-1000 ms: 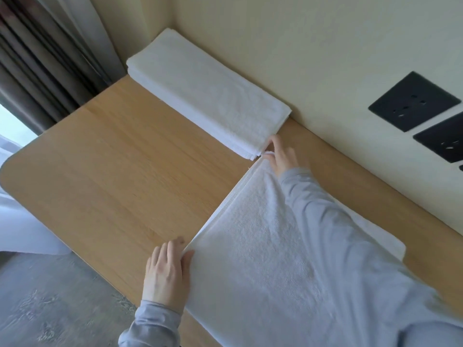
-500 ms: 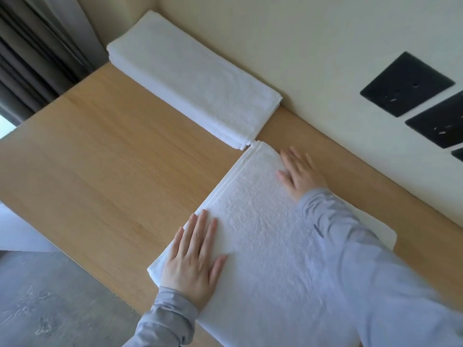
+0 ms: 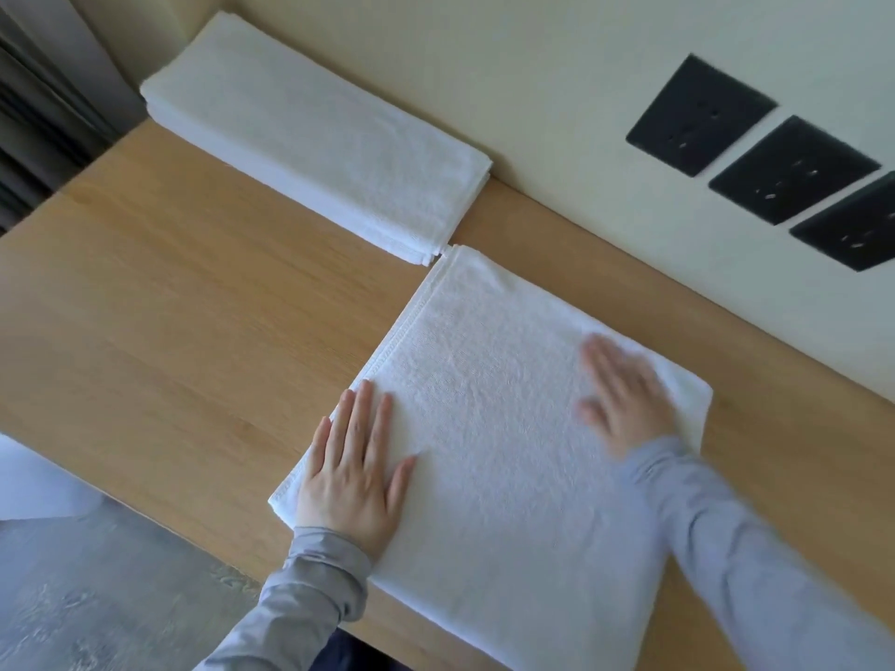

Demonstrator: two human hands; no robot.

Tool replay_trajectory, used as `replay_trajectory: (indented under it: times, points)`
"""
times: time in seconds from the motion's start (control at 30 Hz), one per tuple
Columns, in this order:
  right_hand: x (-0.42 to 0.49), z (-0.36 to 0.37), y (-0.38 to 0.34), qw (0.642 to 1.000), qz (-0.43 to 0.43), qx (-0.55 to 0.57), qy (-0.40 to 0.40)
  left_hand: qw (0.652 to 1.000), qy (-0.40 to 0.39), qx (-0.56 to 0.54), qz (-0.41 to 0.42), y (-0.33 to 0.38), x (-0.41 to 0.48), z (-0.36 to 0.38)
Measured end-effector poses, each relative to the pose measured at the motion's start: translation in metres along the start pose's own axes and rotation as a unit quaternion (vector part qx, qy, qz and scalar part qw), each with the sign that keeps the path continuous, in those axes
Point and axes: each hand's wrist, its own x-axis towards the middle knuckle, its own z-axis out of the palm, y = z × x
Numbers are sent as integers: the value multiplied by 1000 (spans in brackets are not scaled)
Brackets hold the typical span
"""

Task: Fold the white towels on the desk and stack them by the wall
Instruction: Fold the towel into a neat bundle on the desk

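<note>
both hands flat on towel (image 3: 489, 428): left hand (image 3: 351, 469), right hand (image 3: 624, 399)

Long grey sleeves (image 3: 310, 588), ribbed at the cuffs.

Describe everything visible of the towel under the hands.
The towel is white terry cloth, folded into a layered rectangle with a stitched hem along its left edge. It lies angled on the wooden desk, its far corner almost meeting the folded stack by the wall. The left hand and the blurred right hand press flat on it.
</note>
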Motion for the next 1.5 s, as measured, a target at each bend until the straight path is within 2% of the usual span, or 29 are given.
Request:
replay_trajectory:
  times: [0.07,0.13,0.23,0.3,0.4,0.47,0.57,0.63,0.7,0.83,1.0,1.1,1.17,1.27,1.33,1.4,1.5]
  points:
    - [2,3,37,996,86,-18,-30,1000,1,4,0,0,0,0]
    - [5,5,44,991,120,-20,-56,1000,-4,9,0,-1,-1,0]
    - [-5,1,20,991,134,-25,-12,1000,-4,10,-4,2,-2,-1]
    - [-25,-1,-8,995,101,10,20,1000,1,15,-4,5,-2,-4]
    - [-66,1,-60,999,-18,31,31,1000,21,2,0,22,-7,-8]
    - [-90,5,-81,996,-78,18,28,999,22,-16,35,51,-19,-7]
    - [-107,10,-89,995,-88,11,33,996,-20,-24,84,107,-42,5]
    - [-110,14,-86,995,-91,19,43,997,-48,-40,55,131,-52,13]
    - [-114,21,-78,994,-106,5,32,997,-57,-36,29,138,-55,21]
    - [-119,27,-29,992,-123,-5,14,998,-35,9,47,133,-60,39]
    - [-100,24,49,999,-30,26,23,998,1,48,33,137,-62,44]
    - [-82,16,76,997,8,55,51,999,26,22,-4,153,-69,40]
    - [-72,9,76,994,-51,64,68,999,27,-9,-17,180,-80,43]
    - [-62,11,63,981,-183,35,50,1000,16,-17,-19,213,-99,55]
    - [-58,19,66,977,-213,-1,22,999,6,-8,-34,217,-104,62]
    - [-51,26,82,981,-191,12,24,999,7,2,-37,213,-107,69]
    - [-37,28,111,993,-86,72,26,999,4,-11,-37,213,-107,74]
